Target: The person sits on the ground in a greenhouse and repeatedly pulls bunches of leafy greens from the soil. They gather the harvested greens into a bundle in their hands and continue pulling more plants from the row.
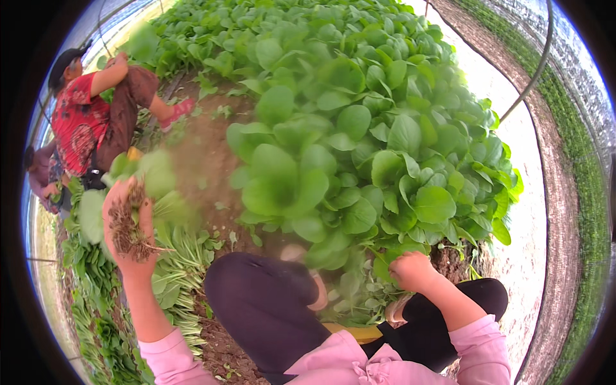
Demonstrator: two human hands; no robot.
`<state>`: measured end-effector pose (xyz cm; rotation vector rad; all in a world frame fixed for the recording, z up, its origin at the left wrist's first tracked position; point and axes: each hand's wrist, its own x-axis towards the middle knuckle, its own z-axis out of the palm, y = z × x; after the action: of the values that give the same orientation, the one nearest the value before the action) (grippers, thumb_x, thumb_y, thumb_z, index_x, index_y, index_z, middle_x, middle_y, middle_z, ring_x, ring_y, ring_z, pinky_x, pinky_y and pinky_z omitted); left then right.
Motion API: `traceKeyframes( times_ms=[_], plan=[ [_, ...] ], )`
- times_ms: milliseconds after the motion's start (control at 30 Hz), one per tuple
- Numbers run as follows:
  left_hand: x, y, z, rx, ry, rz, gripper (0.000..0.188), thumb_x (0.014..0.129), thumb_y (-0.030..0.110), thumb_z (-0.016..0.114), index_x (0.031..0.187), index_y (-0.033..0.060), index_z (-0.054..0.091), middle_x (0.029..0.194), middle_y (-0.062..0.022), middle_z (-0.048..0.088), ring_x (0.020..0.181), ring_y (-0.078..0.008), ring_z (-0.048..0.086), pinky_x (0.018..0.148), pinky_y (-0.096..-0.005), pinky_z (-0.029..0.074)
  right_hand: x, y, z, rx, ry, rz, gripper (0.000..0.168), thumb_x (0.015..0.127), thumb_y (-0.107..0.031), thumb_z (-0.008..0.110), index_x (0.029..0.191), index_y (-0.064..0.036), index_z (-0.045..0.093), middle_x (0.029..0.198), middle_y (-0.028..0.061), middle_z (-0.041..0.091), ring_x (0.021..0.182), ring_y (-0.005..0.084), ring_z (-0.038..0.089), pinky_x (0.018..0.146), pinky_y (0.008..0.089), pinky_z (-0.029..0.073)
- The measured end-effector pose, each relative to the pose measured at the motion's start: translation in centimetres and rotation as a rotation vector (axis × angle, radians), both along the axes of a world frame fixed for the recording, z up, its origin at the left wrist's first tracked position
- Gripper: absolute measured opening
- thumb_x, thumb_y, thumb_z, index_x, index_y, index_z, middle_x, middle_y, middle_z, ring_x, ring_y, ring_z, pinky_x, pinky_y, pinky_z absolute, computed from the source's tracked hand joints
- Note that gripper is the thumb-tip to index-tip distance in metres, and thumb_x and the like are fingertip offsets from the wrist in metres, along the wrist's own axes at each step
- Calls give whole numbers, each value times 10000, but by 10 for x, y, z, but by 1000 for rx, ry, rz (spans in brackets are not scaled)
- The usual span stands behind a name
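My left hand (137, 250) is raised on the left and shut around a bunch of leafy green plants. Their tangled, soil-covered roots (130, 226) face me, and their blurred leaves (161, 173) spread beyond the fingers. My right hand (413, 272) is low at the near edge of the bed of leafy greens (356, 168), its fingers curled against the leaves. Whether a stem is between those fingers is hidden. Between my feet lie small loose leaves and stems (361, 293).
Pulled greens (180, 279) lie in rows on the soil to my left. A person in a red shirt (79, 125) sits beyond them, with another person (41, 173) behind. A curved pole (534, 72) and a pale strip of ground (522, 202) border the bed at right.
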<state>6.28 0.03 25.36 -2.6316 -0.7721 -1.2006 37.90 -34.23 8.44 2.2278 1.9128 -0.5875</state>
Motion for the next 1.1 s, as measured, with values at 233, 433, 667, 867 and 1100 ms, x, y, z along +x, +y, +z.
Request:
traceKeyframes(
  times_ms=[233, 433, 667, 867, 1100],
  plan=[
    [-171, 45, -117, -146, 867, 368, 560, 639, -100, 538, 1166, 87, 522, 1184, -96, 498, 1196, -297, 401, 1059, -462, 257, -39, 15, -24, -333, 169, 65, 145, 699, -205, 609, 777, -96, 662, 759, 105, 653, 745, 277, 638, 626, 385, 492],
    [-126, 19, -112, -390, 631, 464, 665, 634, 6, 695, 1253, 80, 461, 1369, -94, 387, 1292, -299, 306, 1064, -454, 226, -81, 41, -61, -411, 287, 21, 174, 727, -193, 591, 859, -97, 654, 782, 124, 645, 754, 304, 634, 651, 397, 502],
    [47, -86, -37, -325, 496, -569, 313, 760, 182, 597, 1066, 113, 586, 1126, -61, 561, 1080, -259, 520, 950, -422, 370, -117, 116, -98, -243, 433, -297, 217, 713, -135, 559, 903, -72, 642, 832, 138, 647, 767, 322, 637, 664, 414, 515],
    [72, -106, -83, -257, 745, -882, 384, 758, 190, 529, 1128, 97, 578, 964, -77, 573, 855, -235, 536, 822, -383, 424, -120, 173, -108, 1, 584, -451, 227, 735, -140, 545, 906, -42, 658, 971, 184, 620, 934, 302, 591, 811, 401, 467],
    [72, -115, -72, -451, 868, -690, 410, 784, 158, 475, 1175, 62, 554, 1091, -190, 565, 1003, -320, 521, 907, -438, 383, -5, 151, -213, 519, 329, -585, 535, 751, -88, 528, 1274, -32, 435, 1136, 214, 554, 1043, 361, 527, 922, 374, 409]
  ],
)
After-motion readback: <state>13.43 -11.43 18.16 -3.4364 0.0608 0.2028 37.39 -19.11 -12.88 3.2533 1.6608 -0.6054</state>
